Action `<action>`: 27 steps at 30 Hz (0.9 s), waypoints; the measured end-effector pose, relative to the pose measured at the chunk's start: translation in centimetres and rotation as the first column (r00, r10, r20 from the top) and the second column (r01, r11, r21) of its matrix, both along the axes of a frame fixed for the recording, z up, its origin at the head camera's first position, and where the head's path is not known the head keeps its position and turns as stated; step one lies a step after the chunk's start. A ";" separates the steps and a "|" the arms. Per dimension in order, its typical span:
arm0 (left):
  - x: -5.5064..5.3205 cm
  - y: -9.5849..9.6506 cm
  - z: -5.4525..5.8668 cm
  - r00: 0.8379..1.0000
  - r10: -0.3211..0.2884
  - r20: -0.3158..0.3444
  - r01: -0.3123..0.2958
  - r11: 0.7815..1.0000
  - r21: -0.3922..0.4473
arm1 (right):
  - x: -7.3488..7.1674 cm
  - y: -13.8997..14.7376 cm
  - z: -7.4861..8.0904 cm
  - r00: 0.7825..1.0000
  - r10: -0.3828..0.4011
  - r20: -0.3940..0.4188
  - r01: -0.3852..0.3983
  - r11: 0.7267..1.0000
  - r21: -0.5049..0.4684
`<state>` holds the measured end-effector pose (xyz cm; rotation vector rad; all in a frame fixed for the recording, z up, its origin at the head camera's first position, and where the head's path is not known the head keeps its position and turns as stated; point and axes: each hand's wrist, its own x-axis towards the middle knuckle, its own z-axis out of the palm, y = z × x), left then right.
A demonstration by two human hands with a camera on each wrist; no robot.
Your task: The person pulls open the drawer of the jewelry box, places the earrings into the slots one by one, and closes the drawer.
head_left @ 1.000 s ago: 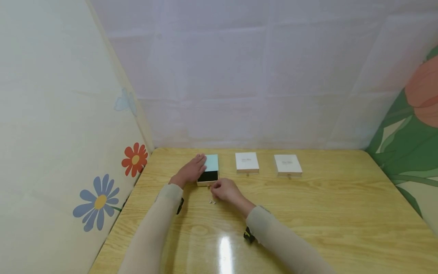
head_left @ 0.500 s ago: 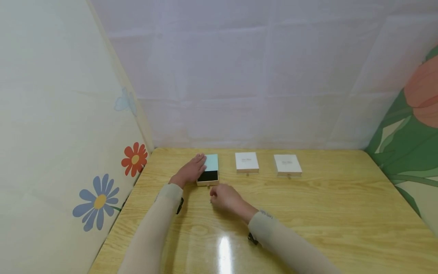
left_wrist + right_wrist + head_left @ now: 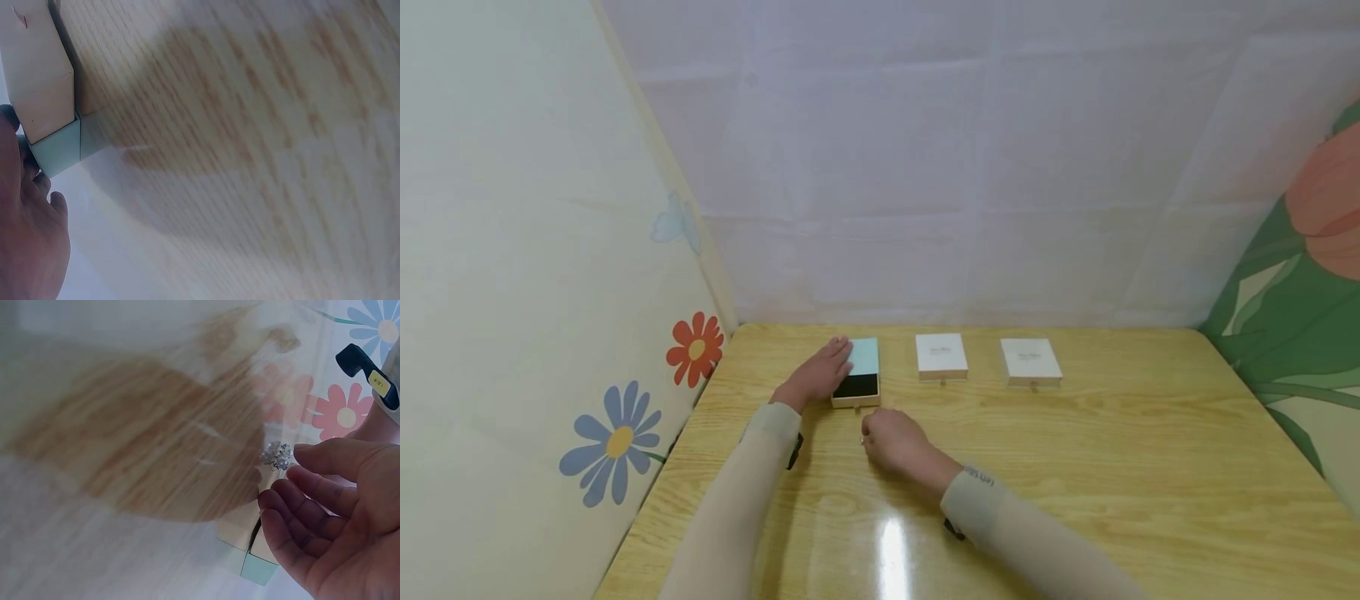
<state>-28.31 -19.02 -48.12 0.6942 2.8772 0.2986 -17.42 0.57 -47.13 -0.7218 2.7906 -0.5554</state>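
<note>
A pale-blue drawer-type jewellery box (image 3: pixel 864 357) stands at the back left with its black-lined drawer (image 3: pixel 856 386) partly pulled out. My left hand (image 3: pixel 822 372) lies over the box's left side, fingers extended along its top; the left wrist view shows the fingers at the green end of the sleeve (image 3: pixel 59 150). In front of the drawer, my right hand (image 3: pixel 895 437) is low over the table. Its thumb and index fingertip pinch sparkling earrings with pearls and clear stones (image 3: pixel 278 455). The other right fingers are curled loosely below.
Two white lettered boxes, a middle one (image 3: pixel 942 354) and a right one (image 3: pixel 1030 360), stand in a row beside the blue box. All rest on a glossy wood-grain table (image 3: pixel 1120 467). Flower-printed cloth (image 3: pixel 535 250) hangs on the left.
The right hand has moved from the drawer's front edge toward me, down to the two earrings that lay on the table, and now has them at its fingertips. The left hand has stayed.
</note>
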 end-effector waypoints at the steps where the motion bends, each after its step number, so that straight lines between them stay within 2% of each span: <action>1: 0.0 0.0 0.0 1.000 -0.001 0.001 0.001 1.000 -0.001 | 0.0 0.0 0.0 1.000 0.002 -0.008 -0.002 1.000 0.000; 27: 0.1 0.1 0.0 1.000 0.011 -0.001 -0.011 1.000 0.024 | 0.1 -0.1 -0.6 0.993 0.047 -0.110 -0.041 0.998 0.057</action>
